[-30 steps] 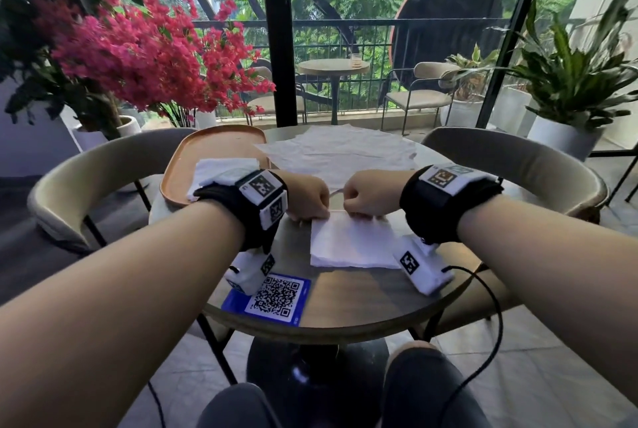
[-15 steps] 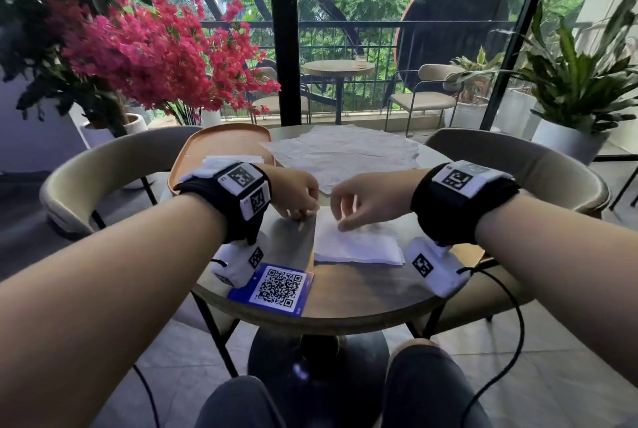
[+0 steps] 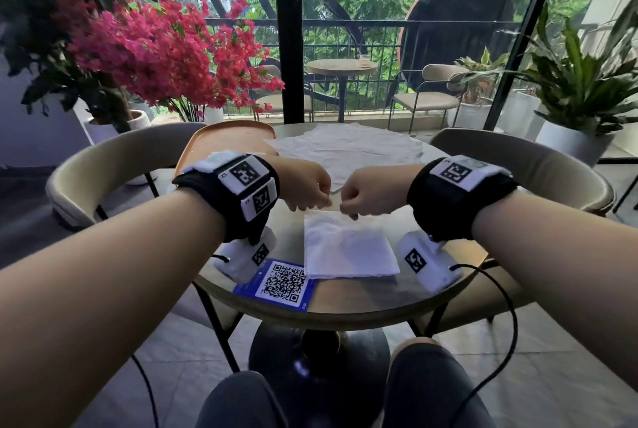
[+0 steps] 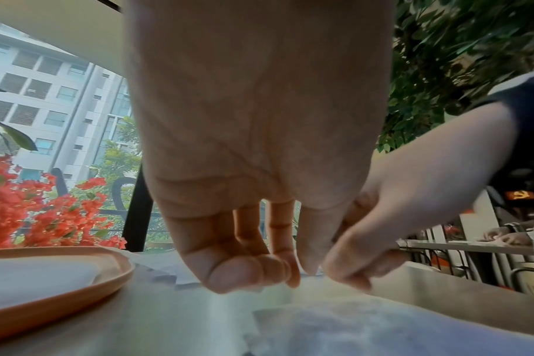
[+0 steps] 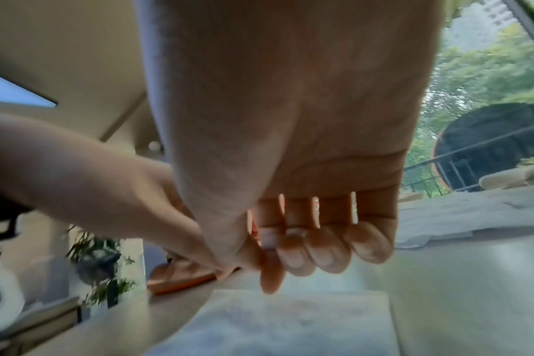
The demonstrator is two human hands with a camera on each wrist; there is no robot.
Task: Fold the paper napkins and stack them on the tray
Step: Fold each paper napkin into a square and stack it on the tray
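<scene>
Pinching at the far edge of a folded napkin (image 3: pixel 348 248) is observed at frame centre of the head view: the left hand (image 3: pixel 305 188) and right hand (image 3: pixel 371 190) are held close together, knuckles nearly meeting, fingers curled down onto the paper. In the left wrist view the thumb and fingertips (image 4: pixel 229 274) are seen pressed to the napkin's edge; in the right wrist view the index fingertip is seen reaching down to the napkin, though whether paper is actually caught between thumb and finger cannot be told through the blur. Both hands are judged to be gripping that edge.

The napkin lies flat on the round table (image 3: pixel 345 307), lower centre, one corner just beside a blue QR card (image 3: pixel 276 284). A loose pile of unfolded napkins (image 3: pixel 345 148) is noted beyond the hands. The orange tray (image 3: pixel 221 137) sits at upper left of the table; something white, likely folded napkins, is seen in it in the left wrist view.

Step judged: a further fold, or a lift toward the tray.

Risks noted:
- Thin tissue could be torn if the hands are pulled apart.
- Layers could be separated by a pinch on the top ply only.
- A skewed crease would be produced by uneven hand travel.
- The QR card could be dragged along.
</scene>
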